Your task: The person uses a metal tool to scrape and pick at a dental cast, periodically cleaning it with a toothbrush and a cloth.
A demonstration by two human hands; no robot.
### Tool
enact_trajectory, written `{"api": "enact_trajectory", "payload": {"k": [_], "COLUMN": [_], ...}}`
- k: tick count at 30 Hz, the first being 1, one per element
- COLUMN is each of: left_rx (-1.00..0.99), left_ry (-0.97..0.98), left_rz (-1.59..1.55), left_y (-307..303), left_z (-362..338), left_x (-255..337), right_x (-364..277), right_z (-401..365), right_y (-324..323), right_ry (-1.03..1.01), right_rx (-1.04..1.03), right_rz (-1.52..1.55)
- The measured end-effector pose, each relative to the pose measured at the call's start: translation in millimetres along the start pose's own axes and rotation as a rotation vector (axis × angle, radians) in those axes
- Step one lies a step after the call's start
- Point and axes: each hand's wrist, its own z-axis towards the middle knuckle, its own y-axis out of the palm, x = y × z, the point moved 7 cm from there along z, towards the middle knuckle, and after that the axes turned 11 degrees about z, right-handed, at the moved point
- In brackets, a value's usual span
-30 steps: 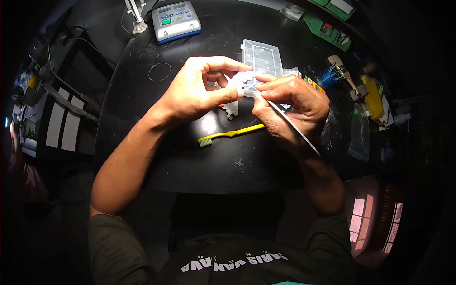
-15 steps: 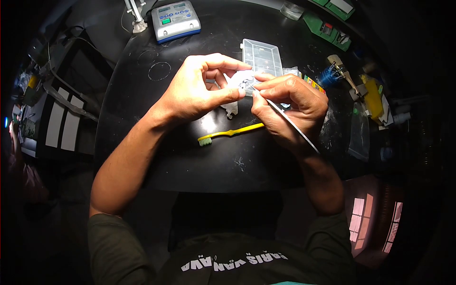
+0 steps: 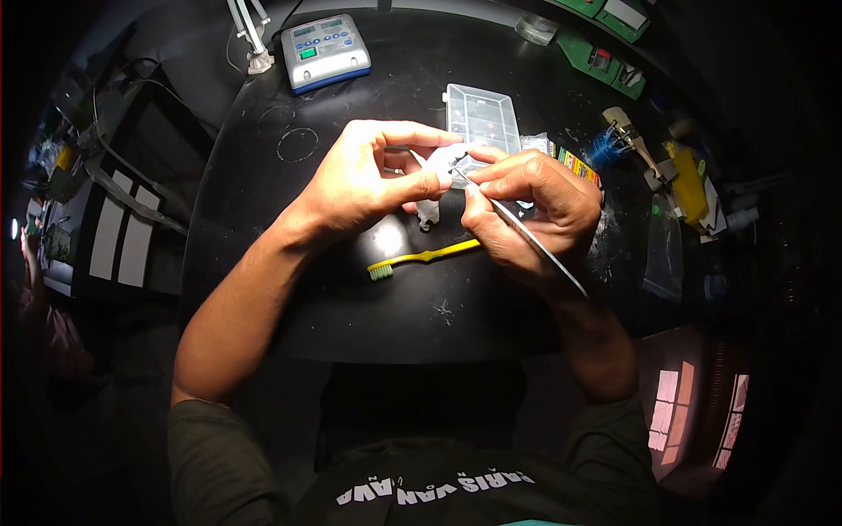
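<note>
Between the thumb and fingers of my left hand is a small white piece, partly hidden by the fingertips. My right hand grips a thin metal tool like a pen, its tip at the white piece. A crumpled whitish scrap lies on the table just below my left fingers. The yellow toothbrush lies nearer to me, its handle end hidden by my right hand. Behind both hands is a clear compartment box.
On the black table a silver and blue device stands at the back left, beside a lamp base. At the right are a blue wire spool, a yellow object and green holders. A person's arm shows far left.
The view has shifted, so the table and its things appear slightly lower. The tool's tip has moved slightly left on the white piece. Both hands keep their grips.
</note>
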Motion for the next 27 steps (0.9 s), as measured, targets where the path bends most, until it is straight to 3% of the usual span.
{"api": "enact_trajectory", "payload": {"k": [7,27], "left_rx": [-0.105,-0.155], "left_ry": [-0.07,-0.076], "left_rz": [-0.3,-0.327], "left_y": [12,14], "left_z": [-1,-2], "left_x": [-2,-6], "right_x": [-2,-3], "right_z": [2,4], "right_y": [-3,-2], "right_ry": [-0.055,-0.057], "right_rx": [-0.007,-0.033], "right_rz": [-0.025,0.0]}}
